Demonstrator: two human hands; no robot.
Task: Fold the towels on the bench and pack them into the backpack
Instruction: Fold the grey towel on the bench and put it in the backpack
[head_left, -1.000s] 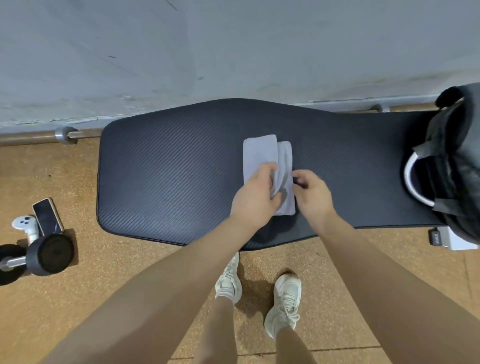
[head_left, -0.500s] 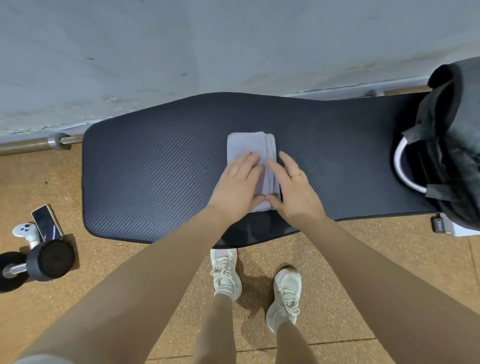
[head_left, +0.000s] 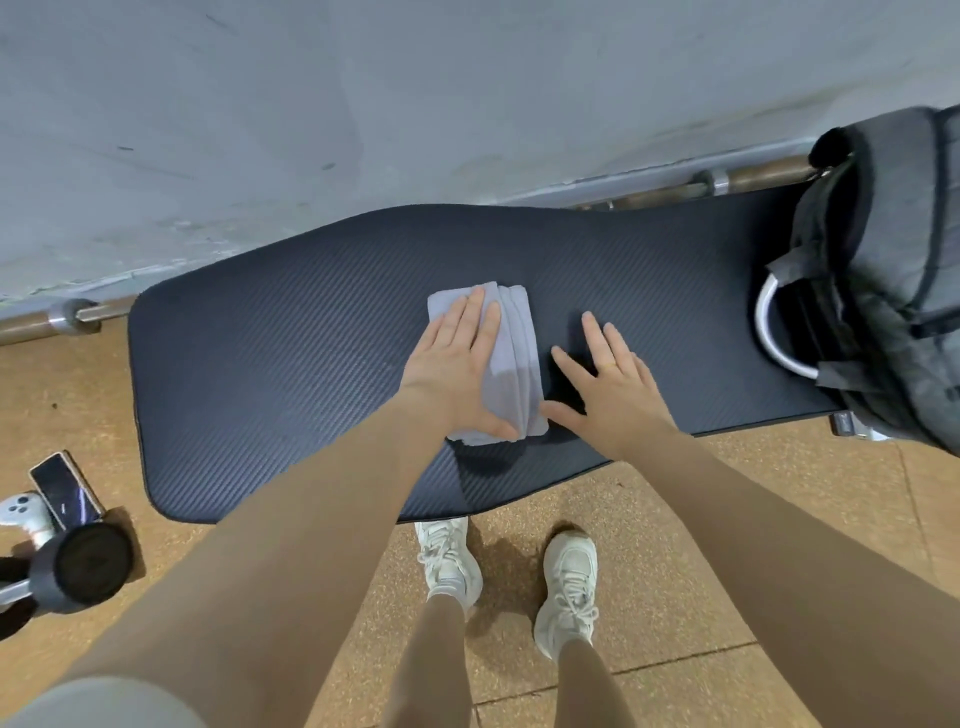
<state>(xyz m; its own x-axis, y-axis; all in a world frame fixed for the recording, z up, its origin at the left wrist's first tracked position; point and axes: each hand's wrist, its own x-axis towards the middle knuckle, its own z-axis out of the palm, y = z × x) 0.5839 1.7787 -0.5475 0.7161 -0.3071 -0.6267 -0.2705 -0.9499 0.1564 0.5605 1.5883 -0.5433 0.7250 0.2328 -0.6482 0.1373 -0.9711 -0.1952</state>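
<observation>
Grey towel (head_left: 511, 358) looks fully folded under the flat left hand (head_left: 457, 364), right hand (head_left: 608, 382) spread empty beside it, backpack (head_left: 883, 270) beyond, packing apparently still to come.

A pale grey wall (head_left: 363, 104), scuffed and marked, runs behind the bench, with a metal bar (head_left: 72, 317) lying along its base. The floor (head_left: 675, 571) is tan speckled tiling with visible joint lines. A dumbbell (head_left: 78, 566), a phone (head_left: 65, 491) and a white controller (head_left: 23, 512) lie on it at left.

One head-worn wide-angle view, steeply downward and forward, close over the bench (head_left: 311, 364) and floor (head_left: 675, 545).
</observation>
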